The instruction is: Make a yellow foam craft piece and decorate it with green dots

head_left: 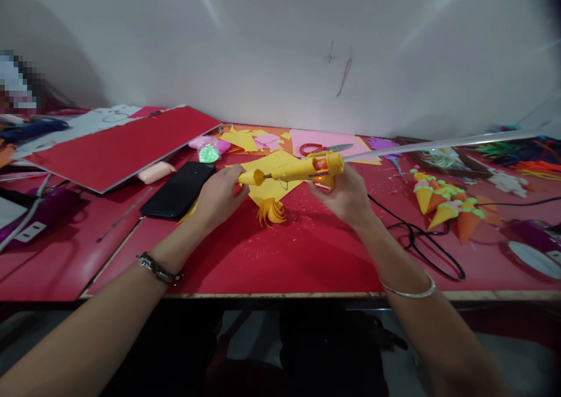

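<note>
Two wrists lead our view at the worktable's front edge: one dark bracelet on our left, one pale bangle on our right. Just beyond, one fringed yellow paper curl sits on the table. Over it, our left hand pinches one yellow paper cone between its fingertips, while our right hand grips one yellow glue gun by its handle, the nozzle at the cone's mouth; whether they touch, we cannot tell. One long clear stick extends from the gun's rear. One black phone lies to the left; to the right, small cone ornaments overlap too closely for us to count. Farther back we find one pair of red-handled scissors and one tilted red board. The red tabletop, flecked with pale specks, meets a plain grey-white wall.
</note>
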`<action>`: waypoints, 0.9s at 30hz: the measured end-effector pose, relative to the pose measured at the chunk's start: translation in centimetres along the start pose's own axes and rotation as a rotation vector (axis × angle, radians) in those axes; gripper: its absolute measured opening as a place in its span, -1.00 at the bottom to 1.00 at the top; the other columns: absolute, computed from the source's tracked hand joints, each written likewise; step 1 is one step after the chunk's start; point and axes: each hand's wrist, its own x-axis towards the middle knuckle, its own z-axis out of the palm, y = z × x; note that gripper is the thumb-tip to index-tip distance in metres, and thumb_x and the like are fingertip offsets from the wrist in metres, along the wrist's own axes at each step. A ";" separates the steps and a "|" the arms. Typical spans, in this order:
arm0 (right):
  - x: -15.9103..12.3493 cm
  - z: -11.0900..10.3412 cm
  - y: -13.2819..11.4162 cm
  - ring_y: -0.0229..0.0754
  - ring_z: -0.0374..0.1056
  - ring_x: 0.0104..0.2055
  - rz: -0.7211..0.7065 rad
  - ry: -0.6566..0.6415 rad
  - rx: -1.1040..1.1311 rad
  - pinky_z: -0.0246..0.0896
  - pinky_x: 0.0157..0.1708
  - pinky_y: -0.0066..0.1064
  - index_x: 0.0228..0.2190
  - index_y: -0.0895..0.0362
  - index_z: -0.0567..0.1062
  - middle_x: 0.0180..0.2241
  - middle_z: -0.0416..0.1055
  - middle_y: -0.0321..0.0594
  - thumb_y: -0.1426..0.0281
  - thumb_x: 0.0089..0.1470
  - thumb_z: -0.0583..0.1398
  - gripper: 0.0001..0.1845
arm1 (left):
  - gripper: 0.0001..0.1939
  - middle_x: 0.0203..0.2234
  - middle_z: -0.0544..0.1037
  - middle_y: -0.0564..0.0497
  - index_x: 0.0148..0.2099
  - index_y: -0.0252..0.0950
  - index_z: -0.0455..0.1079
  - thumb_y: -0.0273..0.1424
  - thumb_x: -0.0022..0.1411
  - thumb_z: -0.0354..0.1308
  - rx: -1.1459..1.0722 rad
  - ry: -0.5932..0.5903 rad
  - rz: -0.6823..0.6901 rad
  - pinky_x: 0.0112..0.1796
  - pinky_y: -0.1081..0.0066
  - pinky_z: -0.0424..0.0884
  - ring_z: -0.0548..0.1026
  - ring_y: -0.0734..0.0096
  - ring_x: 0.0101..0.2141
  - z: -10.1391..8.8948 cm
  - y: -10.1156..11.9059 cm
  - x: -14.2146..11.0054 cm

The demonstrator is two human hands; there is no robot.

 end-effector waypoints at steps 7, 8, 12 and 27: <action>0.1 -0.3 0.5 -0.08 0.34 -0.28 0.038 0.041 -0.055 0.25 -0.39 -0.30 -0.18 0.18 0.34 -0.30 0.39 -0.11 0.25 -0.09 0.13 -0.59 | -0.90 -0.54 0.39 0.03 -0.30 -0.29 0.22 -0.41 0.07 -0.02 -0.039 0.000 -0.068 -0.52 0.48 0.12 0.37 0.40 -0.50 -0.2 0.1 0.0; 0.2 -0.4 0.7 -0.09 0.34 -0.29 0.046 0.053 -0.057 0.25 -0.39 -0.31 -0.20 0.17 0.35 -0.31 0.40 -0.12 0.26 -0.10 0.14 -0.61 | -0.90 -0.57 0.38 0.04 -0.30 -0.29 0.22 -0.40 0.07 -0.02 -0.040 -0.004 -0.076 -0.53 0.49 0.11 0.36 0.41 -0.52 -0.2 0.1 -0.1; 0.7 -1.0 2.1 -0.12 0.34 -0.37 0.153 0.071 -0.101 0.23 -0.42 -0.32 -0.27 0.17 0.39 -0.36 0.42 -0.14 0.27 -0.13 0.15 -0.66 | -0.87 -0.60 0.36 0.05 -0.30 -0.29 0.23 -0.36 0.08 -0.02 -0.050 -0.022 -0.115 -0.55 0.50 0.09 0.34 0.43 -0.57 -0.3 0.2 -0.2; -1.4 -2.7 10.7 0.06 0.36 -0.23 0.773 -0.339 -0.488 0.21 -0.34 -0.25 -0.20 0.26 0.39 -0.28 0.42 0.07 0.09 -0.13 0.10 -0.44 | -0.80 -0.61 0.37 0.05 -0.25 -0.32 0.26 -0.33 0.10 -0.07 -0.153 -0.096 -0.178 -0.55 0.51 0.14 0.33 0.45 -0.60 -0.2 -0.1 -0.1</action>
